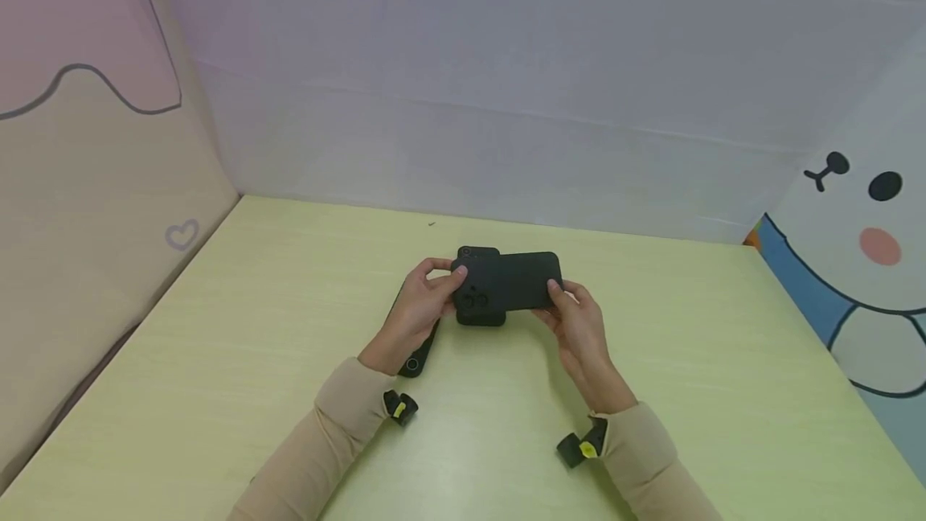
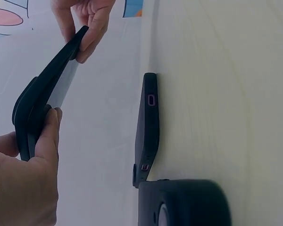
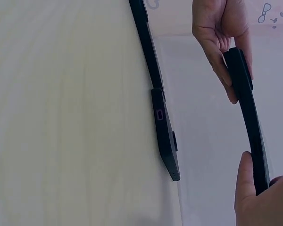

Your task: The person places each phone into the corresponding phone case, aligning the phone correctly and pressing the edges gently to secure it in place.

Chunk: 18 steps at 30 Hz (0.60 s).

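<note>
A black phone (image 1: 514, 280) is held sideways above the table by both hands, its camera end at the left and its back facing the head camera. My left hand (image 1: 415, 304) pinches the camera end, thumb on the back. At the opposite end my right hand (image 1: 581, 332) grips a corner between thumb and fingers. Seen edge-on in the left wrist view, the phone (image 2: 45, 94) slants, its underside greyish. Below it a second black phone (image 1: 481, 319) lies camera side up, partly covered in the head view. A third black phone (image 1: 418, 363) lies partly hidden behind my left hand.
The pale yellow table (image 1: 694, 360) meets a whitish sheet wall (image 1: 506, 127) at the back. Cartoon-printed panels stand at the left (image 1: 94, 207) and right (image 1: 868, 288). Small black cameras (image 1: 400, 407) are strapped at both beige cuffs.
</note>
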### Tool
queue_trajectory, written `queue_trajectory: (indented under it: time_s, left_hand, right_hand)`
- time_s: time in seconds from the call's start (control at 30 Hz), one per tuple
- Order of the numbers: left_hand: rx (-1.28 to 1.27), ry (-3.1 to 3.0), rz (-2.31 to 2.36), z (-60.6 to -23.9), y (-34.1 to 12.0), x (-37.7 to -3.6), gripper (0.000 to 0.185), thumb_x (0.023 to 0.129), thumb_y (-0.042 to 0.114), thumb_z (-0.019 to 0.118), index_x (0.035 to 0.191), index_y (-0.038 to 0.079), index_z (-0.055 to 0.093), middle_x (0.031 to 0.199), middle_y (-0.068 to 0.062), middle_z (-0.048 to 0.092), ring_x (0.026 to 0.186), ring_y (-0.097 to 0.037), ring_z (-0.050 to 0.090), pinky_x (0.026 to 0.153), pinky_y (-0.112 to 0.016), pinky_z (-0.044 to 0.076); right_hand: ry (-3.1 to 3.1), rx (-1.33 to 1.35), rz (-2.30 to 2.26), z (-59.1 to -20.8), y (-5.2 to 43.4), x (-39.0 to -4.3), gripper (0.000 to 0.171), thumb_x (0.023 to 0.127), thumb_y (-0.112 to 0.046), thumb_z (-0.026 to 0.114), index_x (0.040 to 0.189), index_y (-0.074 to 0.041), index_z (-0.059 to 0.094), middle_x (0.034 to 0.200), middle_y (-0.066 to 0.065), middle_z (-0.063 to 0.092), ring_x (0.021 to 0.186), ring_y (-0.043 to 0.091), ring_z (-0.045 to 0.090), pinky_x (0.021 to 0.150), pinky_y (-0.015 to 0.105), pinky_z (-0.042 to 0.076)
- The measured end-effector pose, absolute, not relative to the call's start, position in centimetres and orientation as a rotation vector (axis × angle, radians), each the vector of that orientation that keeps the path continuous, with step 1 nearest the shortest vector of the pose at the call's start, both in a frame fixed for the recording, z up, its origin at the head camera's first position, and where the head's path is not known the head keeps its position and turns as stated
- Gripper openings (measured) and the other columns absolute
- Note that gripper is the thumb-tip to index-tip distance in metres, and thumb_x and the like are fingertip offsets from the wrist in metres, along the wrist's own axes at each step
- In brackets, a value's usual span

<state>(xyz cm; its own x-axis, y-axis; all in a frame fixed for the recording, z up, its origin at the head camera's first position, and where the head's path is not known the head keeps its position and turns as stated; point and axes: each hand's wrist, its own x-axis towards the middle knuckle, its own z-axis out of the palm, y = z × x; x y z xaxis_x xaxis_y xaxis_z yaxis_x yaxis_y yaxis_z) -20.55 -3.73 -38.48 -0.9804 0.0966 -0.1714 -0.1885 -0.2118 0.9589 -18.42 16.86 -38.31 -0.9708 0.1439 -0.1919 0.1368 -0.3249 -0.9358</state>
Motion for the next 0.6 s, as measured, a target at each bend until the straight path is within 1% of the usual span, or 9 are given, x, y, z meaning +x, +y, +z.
queue_trajectory:
  time_s: [0.07,0.13,0.27,0.33,0.4,0.5,0.6]
  left_hand:
    - [-0.109,1.864,2.299,-38.5,-3.8,-20.6,0.027,0.091,0.018,0.058,0.114,0.007,0.049,0.081,-0.003,0.068,0.069,-0.01,0.064,0.064,-0.024,0.051]
    - [-0.114,1.884,2.285,-38.4,-3.9,-20.7,0.027,0.091,0.018,0.057,0.113,0.006,0.049,0.079,-0.003,0.067,0.066,-0.01,0.063,0.063,-0.023,0.049]
    - [-0.131,1.904,2.269,-38.3,-4.1,-20.9,0.027,0.091,0.021,0.057,0.113,0.006,0.049,0.075,-0.001,0.066,0.06,-0.009,0.059,0.058,-0.022,0.045]
    - [-0.131,1.91,2.265,-38.3,-4.2,-21.0,0.027,0.091,0.022,0.057,0.113,0.007,0.049,0.076,-0.001,0.066,0.06,-0.008,0.059,0.058,-0.022,0.044]
    - [-0.121,1.922,2.256,-38.3,-4.3,-21.0,0.028,0.092,0.022,0.056,0.114,0.007,0.049,0.077,-0.001,0.067,0.062,-0.008,0.06,0.058,-0.022,0.044]
    - [-0.1,1.935,2.246,-38.3,-4.4,-21.0,0.027,0.092,0.023,0.055,0.114,0.007,0.049,0.077,0.0,0.067,0.062,-0.008,0.061,0.06,-0.022,0.045]
    - [-0.076,1.938,2.246,-38.3,-4.4,-20.9,0.027,0.093,0.023,0.055,0.113,0.007,0.049,0.075,0.002,0.067,0.062,-0.008,0.061,0.06,-0.022,0.046]
  right_hand:
    - [-1.812,-0.379,2.535,-38.2,17.0,-18.4,0.016,0.097,-0.017,0.045,0.108,-0.005,0.046,0.092,-0.002,0.06,0.077,0.008,0.065,0.078,0.024,0.052]
    - [-1.801,-0.368,2.548,-38.1,17.1,-18.5,0.019,0.098,-0.018,0.042,0.108,-0.003,0.047,0.092,-0.001,0.058,0.075,0.008,0.064,0.077,0.024,0.052]
    - [-1.807,-0.352,2.565,-37.8,17.3,-18.6,0.028,0.098,-0.017,0.042,0.117,0.002,0.047,0.089,-0.002,0.06,0.074,0.008,0.065,0.077,0.024,0.053]
    - [-1.806,-0.353,2.577,-37.6,17.4,-18.5,0.029,0.097,-0.016,0.043,0.119,0.003,0.048,0.088,-0.002,0.063,0.075,0.008,0.066,0.078,0.025,0.053]
    - [-1.798,-0.358,2.589,-37.4,17.5,-18.5,0.024,0.097,-0.014,0.045,0.113,0.0,0.053,0.086,-0.002,0.064,0.075,0.009,0.066,0.078,0.025,0.053]
    - [-1.777,-0.38,2.606,-37.3,17.6,-18.5,0.015,0.095,-0.013,0.047,0.097,-0.005,0.059,0.082,-0.001,0.066,0.074,0.01,0.067,0.076,0.026,0.053]
    - [-1.783,-0.383,2.608,-37.3,17.6,-18.4,0.016,0.095,-0.012,0.048,0.086,-0.009,0.061,0.081,-0.001,0.065,0.074,0.01,0.067,0.075,0.026,0.053]
